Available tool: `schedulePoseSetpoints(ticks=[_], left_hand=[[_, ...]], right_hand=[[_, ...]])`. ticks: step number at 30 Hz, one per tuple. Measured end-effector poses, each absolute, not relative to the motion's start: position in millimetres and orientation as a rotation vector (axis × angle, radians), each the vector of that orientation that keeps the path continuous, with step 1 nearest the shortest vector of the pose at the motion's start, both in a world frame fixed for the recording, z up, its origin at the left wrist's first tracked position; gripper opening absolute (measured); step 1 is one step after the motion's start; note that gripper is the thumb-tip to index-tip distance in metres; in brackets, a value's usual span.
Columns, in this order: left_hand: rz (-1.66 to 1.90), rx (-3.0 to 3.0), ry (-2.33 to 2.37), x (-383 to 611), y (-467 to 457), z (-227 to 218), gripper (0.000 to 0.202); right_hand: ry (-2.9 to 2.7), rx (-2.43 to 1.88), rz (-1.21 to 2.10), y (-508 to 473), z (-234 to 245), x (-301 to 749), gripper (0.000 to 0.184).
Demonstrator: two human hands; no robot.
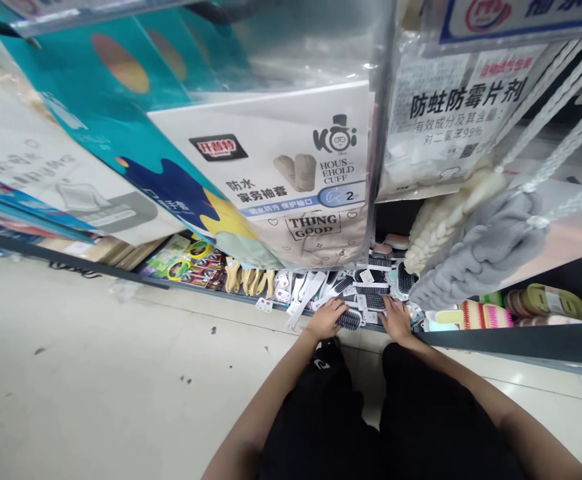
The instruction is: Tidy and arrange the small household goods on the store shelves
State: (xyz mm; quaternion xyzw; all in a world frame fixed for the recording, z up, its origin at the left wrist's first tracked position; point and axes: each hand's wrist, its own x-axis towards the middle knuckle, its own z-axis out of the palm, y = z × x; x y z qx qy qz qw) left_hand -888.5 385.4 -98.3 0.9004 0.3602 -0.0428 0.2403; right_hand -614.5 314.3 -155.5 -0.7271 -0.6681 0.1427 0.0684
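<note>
My left hand point(327, 319) is closed at the near edge of the low shelf, its fingers on a hairbrush point(349, 320) with dark bristles facing up. To its right, my right hand point(397, 321) reaches in among the brushes, thumb and fingers apart. Its fingertips touch or nearly touch the end of another hairbrush point(375, 303); exact contact is too small to tell. Around both hands lie several more hairbrushes point(372, 289), pale-framed with dark bristles, some with white tags. Long white handles point(309, 293) stick out towards the floor left of my left hand.
Packaged sleeve covers point(295, 187) hang close in front, above the shelf. Grey plush scrubbers point(481, 240) dangle on white cords at right. Wooden massagers point(248, 278) and yellow-ringed packs point(195, 263) lie left; colourful brushes point(485, 315) sit right. Dark debris point(213, 330) dots the pale floor.
</note>
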Motion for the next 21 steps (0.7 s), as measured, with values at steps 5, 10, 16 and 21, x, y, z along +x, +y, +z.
schedulePoseSetpoints(ticks=[5, 10, 16, 21], left_hand=[[-0.291, 2.485, 1.029, -887.2, 385.7, -104.2, 0.043], [-0.212, 2.407, 1.270, -891.5, 388.5, -115.4, 0.043], [-0.218, 2.343, 1.359, -883.8, 391.3, -125.1, 0.043], [-0.227, 2.315, 1.413, -878.6, 403.3, -131.9, 0.051]], right_hand=[[-2.109, -2.159, 0.430, 314.9, -158.1, -615.2, 0.045], [-2.102, -2.159, 0.407, 315.9, -156.8, -616.6, 0.028], [-2.213, -1.934, 0.269, 307.9, -140.5, -624.1, 0.036], [-2.759, -1.406, 0.872, 289.3, -110.5, -644.3, 0.031]])
